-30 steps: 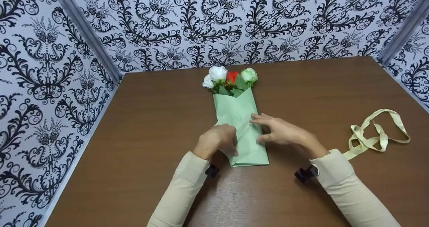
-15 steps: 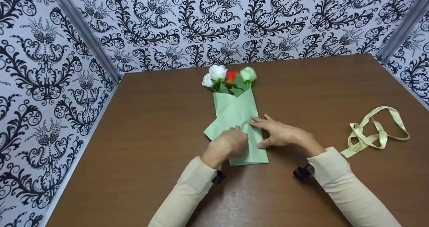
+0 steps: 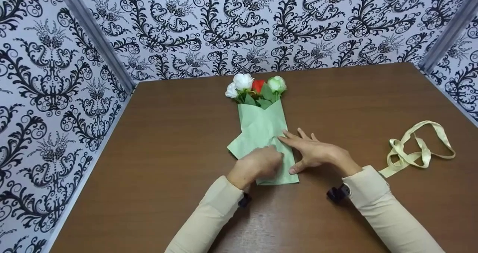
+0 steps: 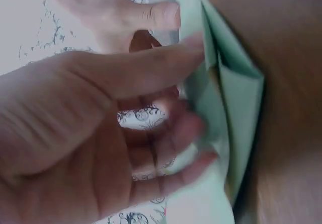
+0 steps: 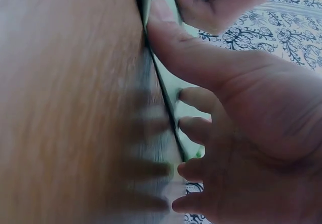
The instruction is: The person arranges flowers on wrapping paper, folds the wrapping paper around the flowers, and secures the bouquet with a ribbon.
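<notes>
A bouquet lies on the table, wrapped in light green paper (image 3: 261,127). White flowers (image 3: 242,82), a red flower (image 3: 258,85) and a pale green flower (image 3: 277,84) stick out of its far end. My left hand (image 3: 257,165) is over the lower part of the wrapping, where its left side is folded across. In the left wrist view the thumb and bent fingertips touch the paper (image 4: 244,108) with a gap between them. My right hand (image 3: 313,152) rests along the right edge of the wrapping, fingers spread and thumb near the bottom corner.
A cream ribbon (image 3: 410,157) lies in loose loops on the brown table (image 3: 168,152), right of the bouquet. Walls with a black and white scroll pattern (image 3: 239,28) stand behind the table and at both sides.
My left hand has moved right from the wrapping's left edge, and the paper is now folded across, leaving a pointed corner at left. My right thumb has shifted down the right edge.
</notes>
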Available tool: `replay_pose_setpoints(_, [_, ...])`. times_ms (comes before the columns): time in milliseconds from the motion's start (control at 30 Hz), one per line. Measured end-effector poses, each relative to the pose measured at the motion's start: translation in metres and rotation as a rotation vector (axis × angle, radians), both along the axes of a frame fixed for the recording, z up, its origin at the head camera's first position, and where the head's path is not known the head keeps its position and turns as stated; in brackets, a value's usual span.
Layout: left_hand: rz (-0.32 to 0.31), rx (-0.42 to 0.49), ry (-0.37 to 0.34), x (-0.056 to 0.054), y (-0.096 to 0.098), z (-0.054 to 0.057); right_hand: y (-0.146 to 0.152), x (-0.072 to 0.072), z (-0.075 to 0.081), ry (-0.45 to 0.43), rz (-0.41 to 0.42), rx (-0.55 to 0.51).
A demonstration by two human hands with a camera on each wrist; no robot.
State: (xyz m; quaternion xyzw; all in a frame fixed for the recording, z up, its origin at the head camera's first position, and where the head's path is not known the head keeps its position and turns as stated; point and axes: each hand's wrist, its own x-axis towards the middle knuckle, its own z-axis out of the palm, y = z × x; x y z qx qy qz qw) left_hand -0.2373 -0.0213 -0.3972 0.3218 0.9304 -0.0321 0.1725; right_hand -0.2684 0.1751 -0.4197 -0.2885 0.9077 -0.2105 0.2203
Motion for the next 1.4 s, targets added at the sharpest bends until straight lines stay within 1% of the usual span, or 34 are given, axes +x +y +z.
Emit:
replay_pose_setpoints(100, [-0.087, 0.051, -0.075, -0.001, -0.001, -0.001, 0.000, 0.000, 0.000, -0.006, 0.006, 0.002])
replay_pose_setpoints(133, [-0.106, 0.065, -0.100, -0.002, -0.002, -0.001, 0.000, 0.000, 0.000, -0.012, 0.008, 0.003])
replay_pose_setpoints(167, [-0.113, 0.075, -0.126, -0.004, -0.003, -0.002, 0.000, 0.001, 0.001, -0.018, 0.011, 0.007])
replay_pose_setpoints(233, [-0.112, 0.087, -0.171, -0.006, -0.007, -0.003, -0.001, 0.003, 0.002, -0.025, 0.009, 0.032])
replay_pose_setpoints(333, [-0.100, 0.088, -0.200, -0.008, -0.010, -0.004, -0.004, 0.008, 0.003, -0.027, -0.005, 0.080])
replay_pose_setpoints(433, [-0.084, 0.087, -0.222, -0.007, -0.010, -0.004, -0.008, 0.014, 0.005, -0.011, -0.031, 0.121])
replay_pose_setpoints(567, [-0.062, 0.088, -0.246, -0.004, -0.008, -0.003, -0.010, 0.017, 0.006, 0.001, -0.041, 0.129])
replay_pose_setpoints(700, [-0.075, 0.081, -0.241, -0.002, -0.007, -0.002, -0.006, 0.013, 0.009, -0.022, -0.005, 0.111])
replay_pose_setpoints(767, [-0.075, 0.086, -0.235, -0.001, -0.008, -0.003, -0.001, 0.010, 0.012, -0.044, 0.013, 0.083])
replay_pose_setpoints(867, [-0.049, 0.104, -0.235, 0.000, -0.011, -0.004, 0.006, 0.005, 0.017, -0.053, 0.022, 0.012])
replay_pose_setpoints(967, [-0.017, 0.124, -0.257, 0.002, -0.012, -0.004, 0.013, 0.003, 0.022, 0.011, -0.024, -0.068])
replay_pose_setpoints(1100, [-0.005, 0.120, -0.272, 0.004, -0.012, -0.003, 0.015, 0.002, 0.022, 0.093, -0.132, -0.100])
replay_pose_setpoints(1200, [0.002, 0.096, -0.267, 0.005, -0.010, -0.002, 0.010, 0.000, 0.017, 0.083, -0.202, -0.064])
replay_pose_setpoints(1333, [0.002, 0.072, -0.268, 0.008, -0.009, -0.001, 0.002, -0.003, 0.006, 0.066, -0.282, -0.029])
replay_pose_setpoints(1400, [0.002, 0.068, -0.273, 0.008, -0.010, -0.001, -0.003, -0.004, 0.002, 0.062, -0.305, -0.020])
